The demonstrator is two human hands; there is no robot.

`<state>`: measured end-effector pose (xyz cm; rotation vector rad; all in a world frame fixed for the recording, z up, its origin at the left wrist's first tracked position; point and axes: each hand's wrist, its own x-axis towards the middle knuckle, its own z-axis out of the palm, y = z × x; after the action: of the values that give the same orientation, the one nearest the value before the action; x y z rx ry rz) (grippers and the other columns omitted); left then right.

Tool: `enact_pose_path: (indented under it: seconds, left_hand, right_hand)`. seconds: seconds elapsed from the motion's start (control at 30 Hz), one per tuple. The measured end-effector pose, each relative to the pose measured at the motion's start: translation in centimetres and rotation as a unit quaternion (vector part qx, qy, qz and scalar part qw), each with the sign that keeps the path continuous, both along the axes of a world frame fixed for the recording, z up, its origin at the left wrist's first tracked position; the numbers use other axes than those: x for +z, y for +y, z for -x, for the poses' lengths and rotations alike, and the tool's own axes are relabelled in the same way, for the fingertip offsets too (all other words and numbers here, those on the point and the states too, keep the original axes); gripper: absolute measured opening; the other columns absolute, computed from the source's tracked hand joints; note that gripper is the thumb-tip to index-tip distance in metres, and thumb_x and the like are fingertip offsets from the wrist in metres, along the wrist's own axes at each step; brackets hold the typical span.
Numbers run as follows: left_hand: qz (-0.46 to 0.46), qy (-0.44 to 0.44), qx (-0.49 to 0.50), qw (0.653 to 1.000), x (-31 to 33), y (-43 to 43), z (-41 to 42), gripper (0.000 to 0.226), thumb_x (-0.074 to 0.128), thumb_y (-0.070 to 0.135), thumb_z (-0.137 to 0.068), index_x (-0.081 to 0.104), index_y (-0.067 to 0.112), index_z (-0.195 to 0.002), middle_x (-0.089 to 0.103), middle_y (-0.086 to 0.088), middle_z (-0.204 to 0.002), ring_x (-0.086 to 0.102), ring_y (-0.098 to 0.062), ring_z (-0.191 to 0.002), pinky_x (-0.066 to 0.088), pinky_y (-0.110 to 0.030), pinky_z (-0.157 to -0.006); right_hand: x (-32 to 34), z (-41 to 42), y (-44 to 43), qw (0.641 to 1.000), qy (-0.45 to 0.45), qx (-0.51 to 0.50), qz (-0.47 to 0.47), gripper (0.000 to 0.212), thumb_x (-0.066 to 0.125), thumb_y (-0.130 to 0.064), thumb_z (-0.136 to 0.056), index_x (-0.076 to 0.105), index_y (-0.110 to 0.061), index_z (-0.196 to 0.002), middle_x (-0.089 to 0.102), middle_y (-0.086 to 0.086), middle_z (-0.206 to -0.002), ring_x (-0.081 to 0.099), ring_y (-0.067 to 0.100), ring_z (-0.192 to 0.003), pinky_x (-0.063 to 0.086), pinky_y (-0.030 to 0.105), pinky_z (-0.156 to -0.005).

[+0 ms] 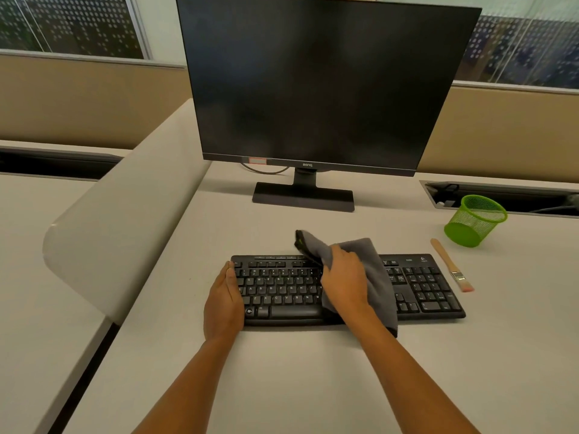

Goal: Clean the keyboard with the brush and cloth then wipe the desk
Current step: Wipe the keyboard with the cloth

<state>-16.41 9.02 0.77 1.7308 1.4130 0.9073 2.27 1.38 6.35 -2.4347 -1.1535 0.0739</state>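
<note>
A black keyboard (pixel 426 286) lies across the beige desk (pixel 282 371) in front of me. A grey cloth (pixel 354 249) is spread over the keyboard's middle, and my right hand (pixel 344 280) presses down on it, fingers gripping the fabric. My left hand (pixel 224 300) rests flat against the keyboard's left end, holding it at the edge. A small wooden-handled brush (pixel 451 266) lies on the desk just right of the keyboard, bristles toward me.
A black monitor (pixel 313 83) on its stand (pixel 302 197) is behind the keyboard. A green mesh pen cup (pixel 474 220) stands at the right, near a cable slot (pixel 501 195). A curved divider panel (pixel 125 214) borders the desk on the left.
</note>
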Motion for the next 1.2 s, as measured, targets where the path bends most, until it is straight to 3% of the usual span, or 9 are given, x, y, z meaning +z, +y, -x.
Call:
enact_pose_path:
  seconds: [0.13,0.27,0.33,0.47,0.53,0.77,0.97,1.13,1.2]
  left_hand:
    - [-0.002,0.003,-0.003,1.000,-0.2,0.0,0.0,0.070,0.008,0.060,-0.092,0.041,0.021,-0.141,0.050,-0.002,-0.138,0.045,-0.020,-0.126,0.035,-0.037,-0.107]
    - [-0.002,-0.018,-0.013,1.000,0.1,0.1,-0.1,0.057,0.014,0.049,-0.098,0.049,0.019,-0.132,0.059,-0.004,-0.124,0.054,-0.020,-0.112,0.042,-0.030,-0.089]
    - [-0.018,-0.031,-0.013,0.999,0.2,0.1,0.0,0.049,0.018,0.041,-0.101,0.053,0.015,-0.124,0.061,-0.003,-0.116,0.056,-0.018,-0.106,0.039,-0.024,-0.081]
    - [-0.057,0.069,-0.036,0.995,-0.6,0.8,0.5,0.061,0.013,0.038,-0.093,0.036,0.012,-0.143,0.042,-0.004,-0.144,0.034,-0.017,-0.134,0.021,-0.031,-0.113]
    - [-0.055,0.125,-0.072,0.988,-1.0,1.5,0.7,0.059,0.013,0.036,-0.094,0.028,0.014,-0.147,0.033,-0.002,-0.150,0.025,-0.015,-0.139,0.008,-0.028,-0.116]
    - [-0.110,0.261,-0.136,0.949,-1.4,5.9,3.7,0.065,0.015,0.038,-0.086,0.036,0.014,-0.142,0.038,-0.004,-0.147,0.028,-0.018,-0.138,0.010,-0.038,-0.116]
    - [-0.121,0.317,-0.131,0.932,-1.6,6.2,3.3,0.063,0.007,0.043,-0.090,0.017,0.020,-0.149,0.013,0.004,-0.156,0.005,-0.011,-0.144,-0.001,-0.032,-0.115]
    - [-0.147,0.346,-0.131,0.917,-2.1,6.6,3.2,0.064,0.014,0.041,-0.090,0.027,0.013,-0.146,0.029,-0.010,-0.151,0.022,-0.025,-0.141,0.006,-0.035,-0.114]
    - [-0.133,0.456,-0.162,0.865,-2.4,7.2,3.3,0.068,0.023,0.048,-0.095,-0.001,0.015,-0.149,-0.001,-0.010,-0.157,0.002,-0.026,-0.144,0.002,-0.038,-0.116]
  right_hand:
    - [-1.4,2.2,1.3,0.999,0.002,0.017,-0.029,0.033,0.053,-0.015,-0.090,0.055,-0.010,-0.123,0.061,0.008,-0.122,0.052,0.026,-0.118,0.039,0.039,-0.105]
    - [-1.3,8.4,3.6,0.977,0.020,0.214,-0.004,0.058,0.048,-0.011,-0.092,0.030,-0.019,-0.147,0.038,0.006,-0.149,0.027,0.026,-0.141,0.016,0.040,-0.119]
    - [-1.5,9.4,4.2,0.962,0.008,0.272,0.006,0.061,0.044,-0.011,-0.093,0.024,-0.024,-0.149,0.034,0.002,-0.152,0.023,0.023,-0.143,0.009,0.039,-0.120]
    - [-1.6,7.4,5.5,0.986,0.024,0.164,0.008,0.057,0.044,-0.016,-0.095,0.026,-0.026,-0.148,0.032,-0.001,-0.153,0.022,0.019,-0.144,0.006,0.044,-0.119]
    - [-1.5,7.2,6.1,0.990,0.018,0.135,0.024,0.057,0.044,-0.017,-0.095,0.025,-0.025,-0.148,0.030,0.000,-0.154,0.020,0.021,-0.144,0.006,0.045,-0.119]
    - [-1.5,7.0,4.3,0.931,0.040,0.362,0.004,0.059,0.046,-0.008,-0.091,0.034,-0.029,-0.145,0.039,-0.004,-0.149,0.028,0.018,-0.141,0.014,0.039,-0.118]
    - [-1.5,4.6,6.9,0.989,0.028,0.147,0.019,0.057,0.047,-0.013,-0.094,0.029,-0.025,-0.147,0.036,0.002,-0.150,0.026,0.021,-0.142,0.012,0.040,-0.119]
    - [-1.3,9.7,5.7,0.954,0.039,0.297,0.013,0.059,0.048,-0.012,-0.093,0.029,-0.025,-0.147,0.033,0.000,-0.152,0.023,0.021,-0.143,0.009,0.037,-0.120]
    - [-1.2,10.9,3.7,0.937,0.057,0.344,0.014,0.059,0.048,-0.013,-0.092,0.029,-0.025,-0.147,0.034,-0.002,-0.152,0.023,0.018,-0.143,0.007,0.035,-0.120]
